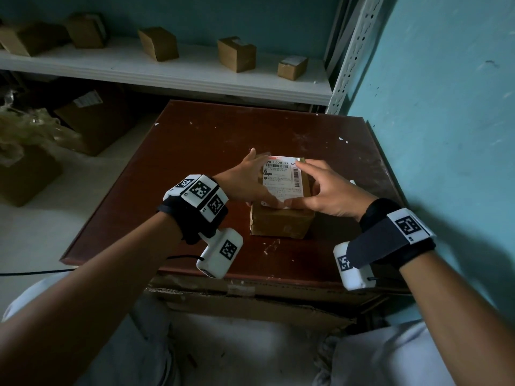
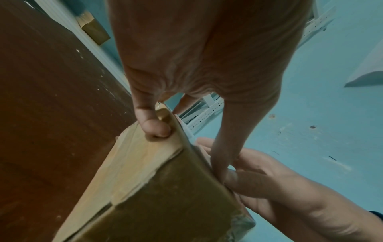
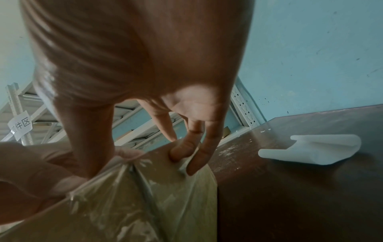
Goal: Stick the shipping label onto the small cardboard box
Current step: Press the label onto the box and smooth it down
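Head view: small cardboard box (image 1: pixel 281 218) sits on the dark red-brown surface (image 1: pixel 211 140), near its middle, set toward the right edge. Shipping label (image 1: pixel 283 178), white with barcodes and printed text, lies flat on the box's top face and covers most of it.

Left hand (image 1: pixel 245 179) is at the left side of the box. Fingers reach along the far left edge; the thumb lies across the near edge of the label. Left wrist view: one fingertip (image 2: pixel 157 129) presses into the box's side wall just under the top edge, thumb runs along the top edge. Left grip: clasping the box between thumb and fingers.

Right hand (image 1: pixel 326 190) is at the right side. Index fingertip rests on the far right corner of the label; the thumb meets the left thumb at the label's near edge. Right wrist view: two fingers (image 3: pixel 182 150) bear on the box's right side wall, which carries wrinkled clear tape. Right grip: curled round the box, thumb on top, fingers on the side.

Curled strip of white backing paper (image 3: pixel 311 149) lies on the surface right of the box, apart from it.

Behind the surface, a white shelf (image 1: pixel 167 71) holds several brown cartons (image 1: pixel 237 54), spaced apart. Larger cartons (image 1: pixel 92 121) stand on the floor at left. Teal wall (image 1: pixel 446 107) on the right. Both wrists wear white marker blocks (image 1: pixel 199 190) on dark straps.
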Motion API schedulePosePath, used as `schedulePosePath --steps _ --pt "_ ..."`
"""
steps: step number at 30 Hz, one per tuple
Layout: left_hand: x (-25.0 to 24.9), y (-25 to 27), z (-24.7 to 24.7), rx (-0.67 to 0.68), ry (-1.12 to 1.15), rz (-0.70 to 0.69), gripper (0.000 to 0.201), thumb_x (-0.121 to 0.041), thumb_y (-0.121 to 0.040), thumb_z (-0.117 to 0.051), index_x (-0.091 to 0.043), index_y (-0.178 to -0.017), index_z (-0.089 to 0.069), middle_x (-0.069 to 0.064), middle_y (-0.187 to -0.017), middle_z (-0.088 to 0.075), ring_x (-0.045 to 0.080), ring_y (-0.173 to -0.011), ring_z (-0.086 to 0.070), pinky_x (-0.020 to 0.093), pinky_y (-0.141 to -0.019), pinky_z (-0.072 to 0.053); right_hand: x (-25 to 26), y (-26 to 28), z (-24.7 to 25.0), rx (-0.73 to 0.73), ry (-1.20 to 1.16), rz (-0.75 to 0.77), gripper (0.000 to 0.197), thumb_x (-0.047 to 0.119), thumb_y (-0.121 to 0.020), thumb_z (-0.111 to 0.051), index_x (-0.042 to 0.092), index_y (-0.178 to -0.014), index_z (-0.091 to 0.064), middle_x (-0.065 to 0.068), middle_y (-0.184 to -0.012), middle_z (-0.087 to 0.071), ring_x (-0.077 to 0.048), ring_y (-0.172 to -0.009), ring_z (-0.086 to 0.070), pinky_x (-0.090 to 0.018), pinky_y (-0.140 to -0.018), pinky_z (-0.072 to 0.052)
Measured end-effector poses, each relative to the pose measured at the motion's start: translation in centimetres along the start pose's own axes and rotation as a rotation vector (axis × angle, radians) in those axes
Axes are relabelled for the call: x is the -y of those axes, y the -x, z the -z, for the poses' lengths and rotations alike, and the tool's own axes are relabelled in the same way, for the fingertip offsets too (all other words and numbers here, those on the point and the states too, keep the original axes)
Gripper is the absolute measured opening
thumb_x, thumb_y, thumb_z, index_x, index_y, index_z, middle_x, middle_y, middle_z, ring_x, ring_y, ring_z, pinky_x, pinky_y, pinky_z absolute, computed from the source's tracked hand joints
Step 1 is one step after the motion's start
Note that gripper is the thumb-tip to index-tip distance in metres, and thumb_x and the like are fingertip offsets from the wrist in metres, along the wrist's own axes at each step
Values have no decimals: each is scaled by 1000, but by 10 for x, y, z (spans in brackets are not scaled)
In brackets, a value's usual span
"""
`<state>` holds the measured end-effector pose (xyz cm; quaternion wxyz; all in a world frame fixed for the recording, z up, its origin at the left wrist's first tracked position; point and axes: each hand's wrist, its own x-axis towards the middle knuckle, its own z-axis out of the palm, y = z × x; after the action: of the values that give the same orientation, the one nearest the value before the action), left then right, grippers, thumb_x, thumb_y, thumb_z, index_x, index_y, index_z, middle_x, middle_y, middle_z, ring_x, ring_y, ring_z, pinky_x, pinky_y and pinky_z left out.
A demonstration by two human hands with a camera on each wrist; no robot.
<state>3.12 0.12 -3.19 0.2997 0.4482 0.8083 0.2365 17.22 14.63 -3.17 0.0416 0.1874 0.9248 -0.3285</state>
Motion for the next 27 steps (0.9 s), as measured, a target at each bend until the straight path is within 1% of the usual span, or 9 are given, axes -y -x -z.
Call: schedulePosePath --steps 6,10,13,14,17,20,23,25,27 --pt "0 0 0 6 -22 -5 101 -25 -73 -81 -26 -151 -17 0 -162 6 26 -148 9 41 -97 -40 -1 0 0 27 -8 -7 101 40 -77 -77 18 -155 -17 3 -157 -12 -18 -127 -35 -21 -98 -30" --pt "1 1 1 19 -12 5 102 -25 -73 -81 -27 -152 -16 0 -162 9 28 -148 7 34 -90 -44 -3 2 1 26 -29 -8 100 40 -76 -77 21 -154 -17 4 -157 -11 -19 -129 -35 -20 -97 -30" --pt "1 3 4 29 27 8 99 -20 -74 -80 -30 -151 -18 3 -161 11 33 -147 -7 15 -68 -52 -6 5 4 37 -33 -2 99 40 -76 -78 24 -154 -19 7 -157 -12 -13 -118 -40 -14 -91 -34" --pt "2 4 5 35 30 10 100 -19 -74 -80 -31 -151 -17 3 -161 12 34 -146 -10 15 -67 -56 -6 5 5 41 -31 4 98 39 -75 -78 26 -154 -20 8 -156 -12 -12 -110 -45 -12 -84 -38" --pt "4 7 10 69 13 29 105 -21 -74 -79 -33 -152 -12 1 -161 14 35 -145 -18 38 -94 -53 -10 6 8 50 -53 22 96 36 -75 -79 29 -153 -23 10 -156 -15 -13 -97 -55 -19 -81 -49" --pt "6 8 13 91 49 17 101 -15 -76 -77 -35 -152 -13 0 -161 13 34 -142 -24 20 -68 -55 -14 7 9 65 -96 31 92 31 -77 -78 30 -152 -25 10 -156 -15 -18 -98 -59 -30 -90 -52" --pt "8 7 15 101 111 9 95 -9 -79 -74 -36 -151 -18 0 -162 10 33 -145 -19 39 -87 -56 -16 8 10 76 -124 39 87 26 -80 -76 31 -151 -27 11 -155 -17 -18 -98 -59 -30 -91 -51" --pt "8 6 15 83 191 27 88 -4 -82 -69 -32 -151 -23 1 -162 3 33 -139 -31 42 -82 -59 -15 7 9 57 -119 37 80 27 -84 -73 31 -151 -29 11 -155 -19 -14 -100 -58 -27 -93 -49" --pt "7 4 14 56 273 22 79 -2 -86 -64 -26 -150 -26 5 -158 -18 28 -120 -53 36 -71 -62 -13 7 6 4 -64 24 74 33 -87 -69 30 -150 -31 8 -155 -18 -13 -116 -51 -29 -102 -42"
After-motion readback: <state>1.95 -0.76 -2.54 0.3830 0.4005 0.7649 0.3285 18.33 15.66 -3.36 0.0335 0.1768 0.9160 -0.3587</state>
